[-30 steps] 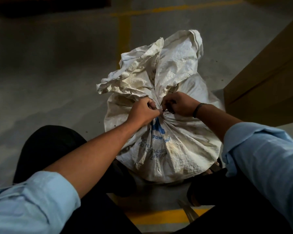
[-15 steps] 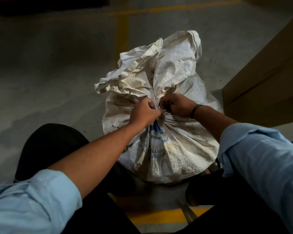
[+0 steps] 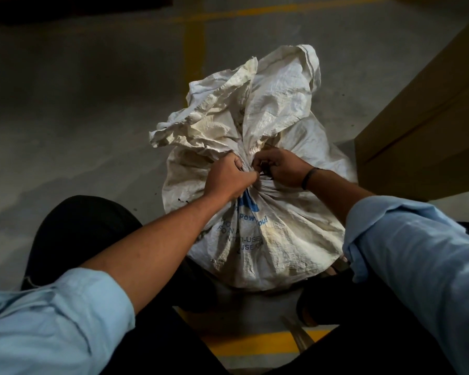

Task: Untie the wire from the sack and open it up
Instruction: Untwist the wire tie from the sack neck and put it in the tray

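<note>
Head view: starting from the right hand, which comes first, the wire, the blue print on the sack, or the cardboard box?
1. Wire: at the right hand fingertips, on the sack neck.
2. Blue print: just below, on the sack's front.
3. Cardboard box: off to the right, on the floor.

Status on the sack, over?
Left hand fisted on sack neck. Right hand pinching dark wire at the tie. Neck still cinched, sack shut. Nothing in the way.

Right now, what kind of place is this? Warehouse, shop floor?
Probably a warehouse or storage bay, though it could be a parking level. Bare concrete floor with painted yellow lines, a large cardboard box at right, and a tied woven sack standing on the floor.
</note>
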Motion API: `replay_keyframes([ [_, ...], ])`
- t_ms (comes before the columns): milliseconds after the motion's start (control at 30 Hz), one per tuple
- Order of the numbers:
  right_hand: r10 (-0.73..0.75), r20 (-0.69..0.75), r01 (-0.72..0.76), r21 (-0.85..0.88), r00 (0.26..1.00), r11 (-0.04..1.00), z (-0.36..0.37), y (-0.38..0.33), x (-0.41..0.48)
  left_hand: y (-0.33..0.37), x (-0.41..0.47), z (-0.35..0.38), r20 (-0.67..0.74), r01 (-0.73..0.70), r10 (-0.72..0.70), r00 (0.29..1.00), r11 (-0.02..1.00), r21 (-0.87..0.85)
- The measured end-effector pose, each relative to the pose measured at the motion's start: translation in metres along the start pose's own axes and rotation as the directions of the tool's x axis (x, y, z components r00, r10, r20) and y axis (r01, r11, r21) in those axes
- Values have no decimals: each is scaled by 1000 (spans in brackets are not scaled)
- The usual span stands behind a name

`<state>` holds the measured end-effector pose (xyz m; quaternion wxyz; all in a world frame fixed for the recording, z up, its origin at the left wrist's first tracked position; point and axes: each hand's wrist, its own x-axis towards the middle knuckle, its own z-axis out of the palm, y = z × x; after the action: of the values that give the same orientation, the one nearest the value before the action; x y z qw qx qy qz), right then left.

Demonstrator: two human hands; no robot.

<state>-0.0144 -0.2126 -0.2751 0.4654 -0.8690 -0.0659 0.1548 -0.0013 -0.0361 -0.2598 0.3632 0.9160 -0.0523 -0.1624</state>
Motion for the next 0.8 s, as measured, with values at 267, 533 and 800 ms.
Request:
replay_keyframes([
  [267,19,-3,-19,-1,1000,1000,-3,-2,-1,-35,4,-6,49,-144,141,989,987,73],
  [533,51,-63,-40,161,997,986,-7,1,-3,-26,13,-15,184,-46,57,981,997,-63],
  [800,68,-115,-38,243,991,969,-7,12,-6,-25,10,-13,140,-66,80,987,992,-104],
])
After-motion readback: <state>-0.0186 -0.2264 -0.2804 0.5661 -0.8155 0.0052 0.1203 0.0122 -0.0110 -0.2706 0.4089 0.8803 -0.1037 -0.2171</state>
